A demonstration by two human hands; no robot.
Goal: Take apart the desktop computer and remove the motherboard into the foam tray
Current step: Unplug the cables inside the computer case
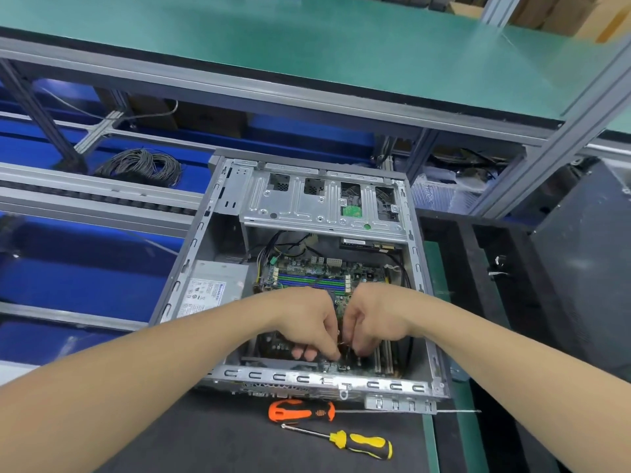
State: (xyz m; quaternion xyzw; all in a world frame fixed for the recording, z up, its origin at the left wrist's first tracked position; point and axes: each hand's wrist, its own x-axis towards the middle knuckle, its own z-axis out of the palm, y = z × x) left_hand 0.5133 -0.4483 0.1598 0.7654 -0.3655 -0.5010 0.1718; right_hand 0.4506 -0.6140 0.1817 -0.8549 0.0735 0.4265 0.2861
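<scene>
Desktop computer case [191,268] lies on its side, open face up, on the dark surface [222,438]. Motherboard [307,271] sits inside on the case floor, centre-right, w/ cables running in at its far edge; not in the foam tray [471,254], which is the black tray just right of the case.

L hand [307,326] and R hand [375,322] both reach into the case over the near half of the board, knuckles almost touching. Fingers on both curled narrow, tips pointing down and meeting at one spot on the board. What's btwn the tips is too small and hidden, so can't tell if either hand grips anything. Two L fingertips rest on the board a bit to the left.

PSU [211,288] at the left of the case, metal drive cage [307,206] across the far end. Near side, outside the case: orange screwdriver [300,410] and yellow screwdriver [365,445] lie flat, close together but apart. Cable coil [143,165] far left.
</scene>
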